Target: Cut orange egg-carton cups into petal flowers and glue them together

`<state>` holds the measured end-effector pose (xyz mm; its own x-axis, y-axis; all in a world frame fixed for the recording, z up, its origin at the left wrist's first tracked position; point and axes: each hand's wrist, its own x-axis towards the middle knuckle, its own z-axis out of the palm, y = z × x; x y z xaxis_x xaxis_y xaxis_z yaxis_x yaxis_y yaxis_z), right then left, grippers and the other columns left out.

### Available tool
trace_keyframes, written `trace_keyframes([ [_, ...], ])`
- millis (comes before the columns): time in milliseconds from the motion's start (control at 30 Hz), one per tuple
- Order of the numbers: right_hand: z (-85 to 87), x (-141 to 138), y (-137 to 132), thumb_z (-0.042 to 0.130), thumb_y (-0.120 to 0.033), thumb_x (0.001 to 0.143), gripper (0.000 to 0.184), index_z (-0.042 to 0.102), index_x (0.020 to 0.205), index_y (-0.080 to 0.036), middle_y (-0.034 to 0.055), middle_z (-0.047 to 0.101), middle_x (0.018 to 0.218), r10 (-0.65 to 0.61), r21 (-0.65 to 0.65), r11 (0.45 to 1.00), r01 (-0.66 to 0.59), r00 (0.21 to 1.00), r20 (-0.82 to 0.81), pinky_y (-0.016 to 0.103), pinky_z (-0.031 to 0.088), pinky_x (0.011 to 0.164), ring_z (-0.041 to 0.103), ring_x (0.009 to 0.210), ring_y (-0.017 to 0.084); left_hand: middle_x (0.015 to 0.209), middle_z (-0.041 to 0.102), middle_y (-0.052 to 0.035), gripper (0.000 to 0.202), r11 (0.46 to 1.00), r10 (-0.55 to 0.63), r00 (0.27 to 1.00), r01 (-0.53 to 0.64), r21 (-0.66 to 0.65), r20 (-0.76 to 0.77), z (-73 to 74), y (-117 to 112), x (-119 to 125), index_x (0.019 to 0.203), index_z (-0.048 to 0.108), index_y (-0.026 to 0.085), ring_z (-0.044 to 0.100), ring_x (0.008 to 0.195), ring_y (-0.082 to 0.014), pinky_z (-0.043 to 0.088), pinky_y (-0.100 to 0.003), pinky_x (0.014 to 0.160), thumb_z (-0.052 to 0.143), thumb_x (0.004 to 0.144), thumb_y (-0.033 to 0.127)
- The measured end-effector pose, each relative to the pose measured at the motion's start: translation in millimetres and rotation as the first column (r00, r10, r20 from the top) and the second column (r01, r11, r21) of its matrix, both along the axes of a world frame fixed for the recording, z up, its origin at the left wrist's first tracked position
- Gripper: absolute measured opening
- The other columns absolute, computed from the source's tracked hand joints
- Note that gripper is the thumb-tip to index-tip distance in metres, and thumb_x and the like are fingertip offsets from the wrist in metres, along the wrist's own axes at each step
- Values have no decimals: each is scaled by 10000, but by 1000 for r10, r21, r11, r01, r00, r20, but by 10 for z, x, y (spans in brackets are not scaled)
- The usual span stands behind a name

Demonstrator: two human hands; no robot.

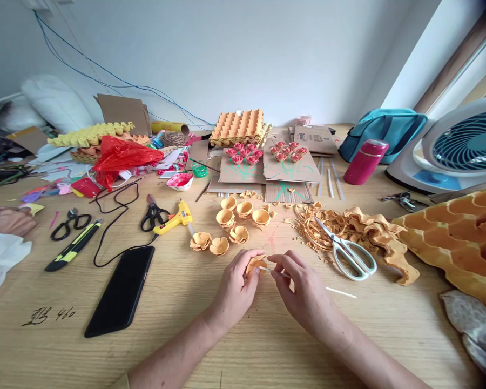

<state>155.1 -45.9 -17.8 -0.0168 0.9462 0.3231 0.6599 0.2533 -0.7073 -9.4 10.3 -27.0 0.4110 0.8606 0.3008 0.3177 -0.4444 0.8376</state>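
Observation:
My left hand is closed around an orange egg-carton cup, cut like a flower. My right hand pinches a thin white stick. One end of the stick touches the cup, and the other sticks out to the right past my fingers. Just beyond my hands stand several more cut cups, some nested in one another. Three opened, petal-like ones lie nearest to my left hand. White-handled scissors rest to the right, by a heap of carton scraps.
A yellow glue gun, black scissors, a utility knife and a phone lie left. Painted flowers sit on cardboard behind. A pink bottle, fan and egg tray stand right. Another person's hand rests far left.

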Motion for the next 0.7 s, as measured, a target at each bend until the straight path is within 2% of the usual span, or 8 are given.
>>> trace_keyframes([
  [267, -17, 25, 19, 474, -118, 964, 242, 668, 1075, -210, 43, 579, 915, -5, -12, 1000, 5, 999, 41, 265, 506, 666, 610, 679, 142, 1118, 707, -69, 354, 998, -40, 999, 40, -40, -1, 1, -64, 25, 1179, 623, 213, 661, 1014, -206, 526, -320, 900, 531, 865, 76],
  [467, -20, 10, 15, 469, -139, 970, 251, 663, 1113, -212, 40, 577, 915, -11, -60, 998, 17, 995, 103, 257, 481, 610, 592, 652, 140, 1129, 718, -78, 361, 988, -8, 999, 14, -151, 45, -21, -53, 30, 1173, 633, 204, 662, 1054, -224, 533, -346, 932, 528, 852, 77],
  [700, -20, 11, 14, 467, -142, 973, 263, 674, 1117, -216, 40, 581, 906, -7, -58, 998, 14, 992, 122, 246, 469, 588, 590, 640, 136, 1143, 717, -72, 411, 994, -33, 999, 36, -100, 30, -15, -63, 38, 1161, 633, 208, 673, 1034, -210, 541, -342, 936, 517, 813, 25],
])
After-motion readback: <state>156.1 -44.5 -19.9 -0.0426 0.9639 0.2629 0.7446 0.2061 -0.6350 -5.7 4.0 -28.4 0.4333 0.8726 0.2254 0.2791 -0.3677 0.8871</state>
